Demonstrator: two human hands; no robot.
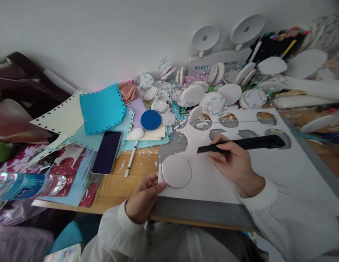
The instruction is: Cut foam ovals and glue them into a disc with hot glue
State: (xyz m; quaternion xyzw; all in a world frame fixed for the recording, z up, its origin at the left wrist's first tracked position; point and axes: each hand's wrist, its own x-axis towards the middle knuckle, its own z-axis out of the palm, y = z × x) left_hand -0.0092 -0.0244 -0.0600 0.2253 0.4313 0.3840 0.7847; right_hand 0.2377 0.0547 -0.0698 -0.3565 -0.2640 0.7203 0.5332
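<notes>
The white disc [177, 171] lies at the white foam board's [213, 185] near left corner, right beside the left hand [146, 196] pinching that edge; farther right, the right hand [236, 162] grips a black utility knife [256, 142] pointing left.

1 phone [107, 153]; 1 blue-labelled bottle [28, 185]

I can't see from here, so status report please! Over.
Right fingers gripping black cutter over white board. Left fingers at board's edge, beside white circle. White discs piled beyond.
</notes>
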